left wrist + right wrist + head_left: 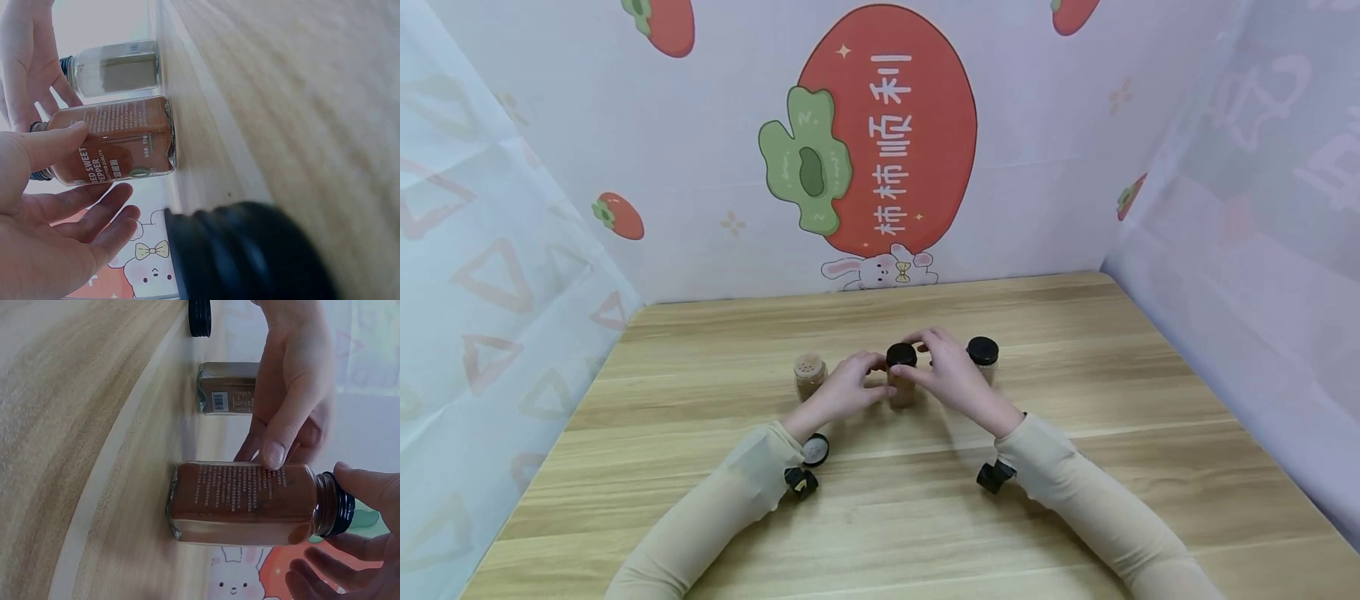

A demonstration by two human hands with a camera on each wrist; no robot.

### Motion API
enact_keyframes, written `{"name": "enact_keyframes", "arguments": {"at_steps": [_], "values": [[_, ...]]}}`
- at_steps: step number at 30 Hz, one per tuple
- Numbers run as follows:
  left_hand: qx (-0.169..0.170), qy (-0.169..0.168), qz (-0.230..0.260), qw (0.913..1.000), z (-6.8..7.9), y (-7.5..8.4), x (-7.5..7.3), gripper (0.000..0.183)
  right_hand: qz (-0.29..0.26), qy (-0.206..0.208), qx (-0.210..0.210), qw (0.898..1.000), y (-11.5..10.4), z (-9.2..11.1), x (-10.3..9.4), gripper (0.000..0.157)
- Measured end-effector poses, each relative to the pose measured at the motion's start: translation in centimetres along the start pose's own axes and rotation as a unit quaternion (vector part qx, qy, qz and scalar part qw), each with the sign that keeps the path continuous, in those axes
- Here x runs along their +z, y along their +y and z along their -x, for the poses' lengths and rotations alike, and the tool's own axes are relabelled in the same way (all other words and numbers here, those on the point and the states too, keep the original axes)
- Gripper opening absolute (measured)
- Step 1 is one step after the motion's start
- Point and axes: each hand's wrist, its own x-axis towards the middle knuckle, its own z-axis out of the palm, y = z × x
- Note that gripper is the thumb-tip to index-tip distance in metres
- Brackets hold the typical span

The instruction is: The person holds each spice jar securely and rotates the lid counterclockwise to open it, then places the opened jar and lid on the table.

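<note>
A square glass spice jar (902, 395) of reddish-brown powder stands upright on the table, between both hands. Its label reads "red sweet pepper" in the left wrist view. My left hand (848, 387) holds the jar's body, with the thumb (59, 145) on one side and the fingers on the far side. At the top, my right hand (953, 377) pinches the black cap (340, 505) between thumb and forefinger; its other fingers stay off the glass. The cap sits on the jar's neck.
Left of the hands stands a jar with a bare shaker top (809, 372). A loose black lid (816, 450) lies underside up by the left wrist. A black-capped jar (983, 353) stands beyond the right hand. Printed cloth (715, 167) backs the wooden table (895, 517).
</note>
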Motion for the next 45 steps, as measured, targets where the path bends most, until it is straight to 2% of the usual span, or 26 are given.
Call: {"name": "enact_keyframes", "arguments": {"at_steps": [15, 19, 29, 45], "values": [[-0.001, -0.001, 0.002, 1.0, 0.0, -0.1, 0.0, 0.039, -0.087, -0.048, 0.001, 0.995, 0.5, -0.3, -0.8, 0.041], [0.001, -0.003, -0.002, 1.0, 0.0, -0.1, 0.0, 0.039, -0.091, -0.051, 0.008, 0.994, 0.5, -0.2, -1.0, 0.042], [0.008, 0.0, 0.004, 1.0, 0.0, -0.1, 0.0, 0.032, -0.088, -0.036, 0.01, 0.995, 0.1, 0.0, -1.4, 0.042], [0.001, 0.0, 0.006, 1.0, 0.0, 0.0, 0.0, 0.041, -0.102, -0.015, 0.006, 0.995, -0.2, 0.6, -2.2, 0.04]]}}
